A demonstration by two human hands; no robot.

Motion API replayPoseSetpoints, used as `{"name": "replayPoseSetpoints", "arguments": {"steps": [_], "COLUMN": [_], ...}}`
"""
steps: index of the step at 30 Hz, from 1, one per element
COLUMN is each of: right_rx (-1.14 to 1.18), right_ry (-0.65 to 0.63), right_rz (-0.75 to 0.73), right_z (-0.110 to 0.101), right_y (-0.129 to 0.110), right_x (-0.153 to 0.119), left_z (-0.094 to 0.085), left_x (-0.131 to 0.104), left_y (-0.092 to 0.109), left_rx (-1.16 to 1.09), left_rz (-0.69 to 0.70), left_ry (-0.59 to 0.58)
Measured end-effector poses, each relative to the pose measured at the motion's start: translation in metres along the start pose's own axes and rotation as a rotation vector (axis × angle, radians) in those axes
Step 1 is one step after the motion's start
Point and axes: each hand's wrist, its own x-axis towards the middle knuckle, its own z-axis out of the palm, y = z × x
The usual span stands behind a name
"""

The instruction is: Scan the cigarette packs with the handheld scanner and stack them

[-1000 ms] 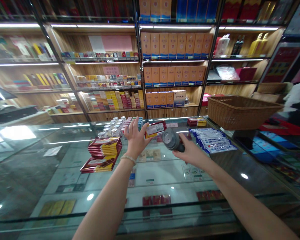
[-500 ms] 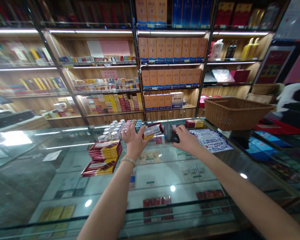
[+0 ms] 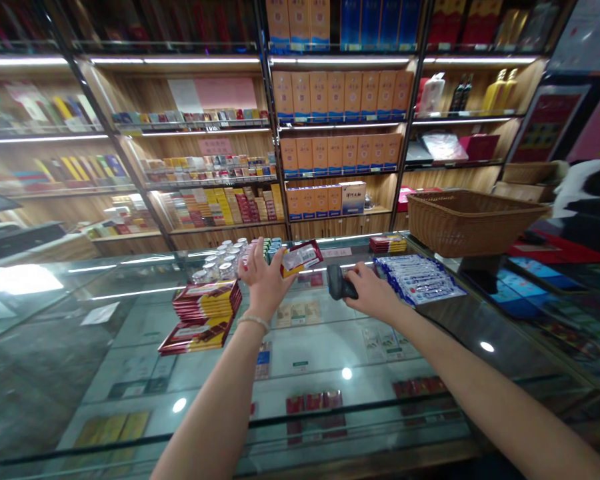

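My left hand (image 3: pixel 265 279) pinches one end of a chocolate bar (image 3: pixel 303 257) in a red and yellow wrapper, its barcode side turned toward me. In my right hand (image 3: pixel 373 288) is a dark grey barcode scanner (image 3: pixel 336 282), gripped by its handle, its head pointing left and standing a short way from the bar. To the left of my left hand, more wrapped chocolate bars (image 3: pixel 205 313) lie in two uneven stacks on the glass counter (image 3: pixel 325 347). Small clear-lidded jars (image 3: pixel 225 260) stand in rows behind that hand, which partly hides them.
Blue and white sachets (image 3: pixel 420 277) lie right of my right hand, with a small stack of red and yellow packs (image 3: pixel 387 243) behind. A wicker basket (image 3: pixel 470 223) stands at the right. Shelves of boxes (image 3: pixel 337 157) line the back wall. A person (image 3: pixel 587 187) is partly visible far right.
The scanner has moved down and slightly away from the chocolate bar, widening the gap. My left hand has shifted a little up and left, tilting the bar's face more toward me.
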Motion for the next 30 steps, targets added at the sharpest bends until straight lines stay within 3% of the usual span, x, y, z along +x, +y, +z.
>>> {"name": "replayPoseSetpoints", "arguments": {"steps": [11, 24, 30], "right_rx": [-0.056, -0.127, -0.131], "right_ry": [-0.034, 0.098, 0.09], "right_rz": [-0.01, -0.031, -0.062], "right_z": [0.008, 0.022, 0.027], "right_y": [0.0, 0.003, 0.006], "right_x": [-0.002, -0.006, -0.008], "left_z": [0.001, 0.001, -0.001], "left_x": [-0.001, -0.003, -0.003], "left_y": [0.001, 0.001, 0.003], "left_rx": [-0.015, 0.009, -0.016], "left_rz": [0.003, 0.004, 0.017], "left_ry": [0.024, 0.01, -0.003]}}
